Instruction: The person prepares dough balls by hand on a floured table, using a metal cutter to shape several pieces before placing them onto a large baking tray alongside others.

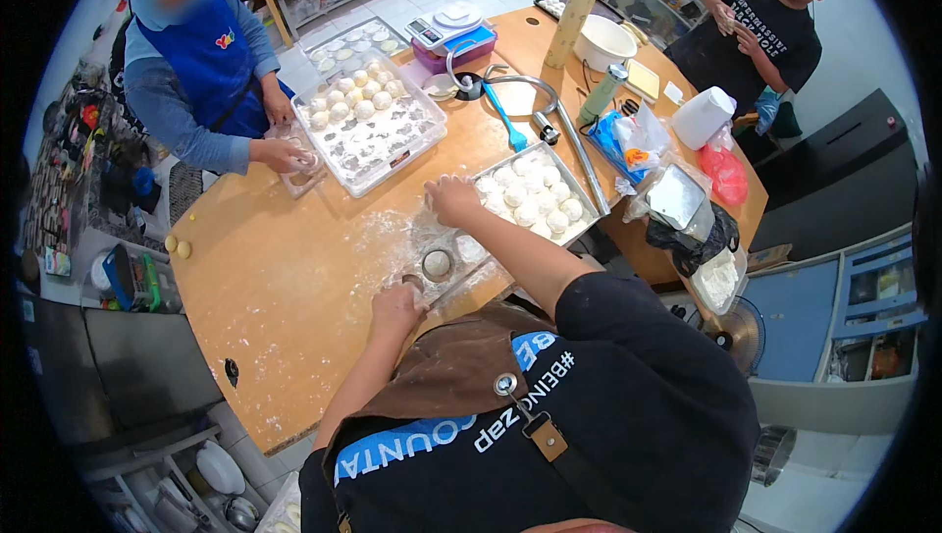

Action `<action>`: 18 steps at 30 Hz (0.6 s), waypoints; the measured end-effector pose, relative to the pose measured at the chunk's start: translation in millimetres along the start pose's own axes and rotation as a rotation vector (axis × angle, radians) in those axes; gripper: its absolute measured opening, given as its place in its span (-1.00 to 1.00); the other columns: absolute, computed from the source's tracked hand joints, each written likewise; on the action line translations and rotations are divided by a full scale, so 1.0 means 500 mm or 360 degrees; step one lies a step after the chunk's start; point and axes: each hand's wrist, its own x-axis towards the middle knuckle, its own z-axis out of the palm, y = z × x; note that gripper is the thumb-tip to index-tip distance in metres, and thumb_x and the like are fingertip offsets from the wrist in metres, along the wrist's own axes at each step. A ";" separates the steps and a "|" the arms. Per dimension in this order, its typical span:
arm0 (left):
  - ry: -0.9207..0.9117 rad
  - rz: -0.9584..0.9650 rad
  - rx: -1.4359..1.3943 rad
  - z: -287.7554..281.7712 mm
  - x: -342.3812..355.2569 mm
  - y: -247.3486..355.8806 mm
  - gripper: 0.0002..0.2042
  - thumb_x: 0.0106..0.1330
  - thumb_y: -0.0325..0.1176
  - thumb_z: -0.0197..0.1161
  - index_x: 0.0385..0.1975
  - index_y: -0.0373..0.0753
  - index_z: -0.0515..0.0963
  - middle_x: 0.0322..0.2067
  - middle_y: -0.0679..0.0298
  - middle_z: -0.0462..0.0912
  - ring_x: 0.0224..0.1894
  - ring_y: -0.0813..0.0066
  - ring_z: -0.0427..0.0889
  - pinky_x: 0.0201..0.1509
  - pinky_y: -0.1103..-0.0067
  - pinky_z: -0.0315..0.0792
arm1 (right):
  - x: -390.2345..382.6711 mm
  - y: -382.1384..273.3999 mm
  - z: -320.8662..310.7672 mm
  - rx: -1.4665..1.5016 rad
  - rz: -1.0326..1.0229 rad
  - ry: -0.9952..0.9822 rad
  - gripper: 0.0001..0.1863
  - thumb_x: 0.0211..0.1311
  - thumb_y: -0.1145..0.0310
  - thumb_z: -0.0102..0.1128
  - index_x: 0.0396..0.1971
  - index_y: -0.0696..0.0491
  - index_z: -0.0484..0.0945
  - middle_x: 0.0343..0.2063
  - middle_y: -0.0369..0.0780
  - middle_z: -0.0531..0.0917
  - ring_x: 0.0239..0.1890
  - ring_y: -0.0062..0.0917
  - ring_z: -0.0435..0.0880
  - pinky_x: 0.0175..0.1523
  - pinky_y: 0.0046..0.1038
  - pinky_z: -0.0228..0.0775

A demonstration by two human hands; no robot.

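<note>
- Bending its fingers, the right hand [451, 201] was just beside the left corner of the dough tray [574, 181]; whether it gripped anything could not be told.
- Nearer the body, the left hand [395, 307] was low over the floured counter [265, 288], its fingers partly hidden, so its grip could not be told either.
- Between the two hands stood a small dark-rimmed cup [424, 263] with something pale and round inside.
- White dough balls [527, 211] filled much of the tray.
- Beyond the tray lay a blue brush [512, 131].
- Farther left, a clear box [402, 161] held more balls, near a co-worker's hand [283, 153].
- Past the box stood a scale [446, 26].
</note>
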 end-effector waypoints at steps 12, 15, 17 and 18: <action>0.0268 0.0045 -0.0090 0.020 -0.007 -0.022 -0.48 -0.07 -0.07 0.35 -0.16 -0.25 0.43 -0.20 0.04 0.51 -0.10 0.12 0.49 0.00 0.27 0.33 | -0.129 0.052 -0.018 0.1217 0.0237 0.0242 -0.21 -0.28 0.19 0.48 0.04 0.12 0.36 -0.17 -0.09 0.59 -0.13 -0.34 0.58 -0.01 -0.38 0.40; 0.0049 -0.0087 -0.0087 0.019 0.003 -0.016 -0.39 -0.06 -0.03 0.35 -0.04 -0.26 0.37 -0.06 0.04 0.45 0.04 0.14 0.39 0.11 0.28 0.26 | -0.160 0.086 -0.023 0.1016 0.0201 0.0319 -0.28 -0.33 0.23 0.50 -0.05 0.13 0.43 -0.20 -0.07 0.60 -0.13 -0.29 0.58 -0.03 -0.38 0.41; 0.0193 -0.0011 -0.0006 0.033 -0.001 -0.028 -0.33 -0.07 -0.02 0.36 0.03 -0.24 0.32 0.01 0.03 0.41 0.10 0.12 0.36 0.15 0.30 0.25 | -0.167 0.070 0.005 0.1047 0.0152 0.0157 -0.31 -0.31 0.27 0.47 -0.04 0.13 0.43 -0.21 -0.06 0.59 -0.12 -0.25 0.57 -0.03 -0.37 0.40; 0.0191 -0.0023 -0.0019 0.031 0.000 -0.028 -0.33 -0.07 -0.02 0.36 0.03 -0.24 0.32 0.01 0.03 0.41 0.10 0.12 0.36 0.15 0.30 0.25 | -0.186 0.061 0.015 0.1072 0.0122 0.0113 -0.33 -0.30 0.29 0.45 -0.06 0.14 0.44 -0.23 -0.06 0.59 -0.14 -0.23 0.56 -0.04 -0.36 0.40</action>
